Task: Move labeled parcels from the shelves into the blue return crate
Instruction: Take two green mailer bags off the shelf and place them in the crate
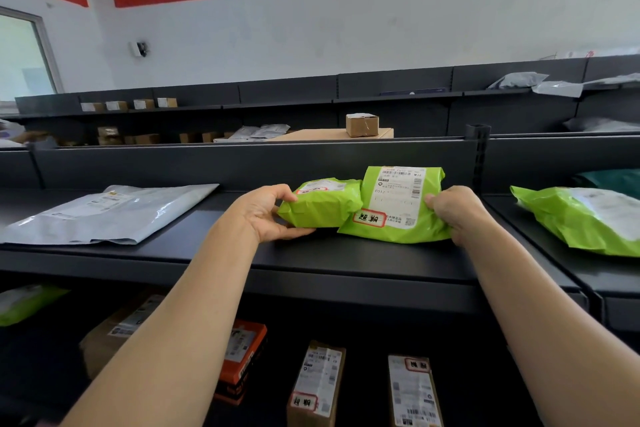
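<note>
Two green plastic parcels lie side by side on the dark shelf [346,260] in front of me. The small green parcel [322,204] carries a white label with a red-bordered sticker, and my left hand [266,215] grips its left end, thumb on top. The larger green parcel [398,208] shows a shipping label and a red-bordered handwritten sticker; my right hand [453,211] pinches its right edge. The blue return crate is not in view.
A grey poly mailer [107,215] lies at the shelf's left. Another green parcel [585,218] sits on the adjoining shelf at right. On the lower shelf stand an orange box [242,357] and two labeled cardboard boxes [318,385]. More shelving with boxes runs behind.
</note>
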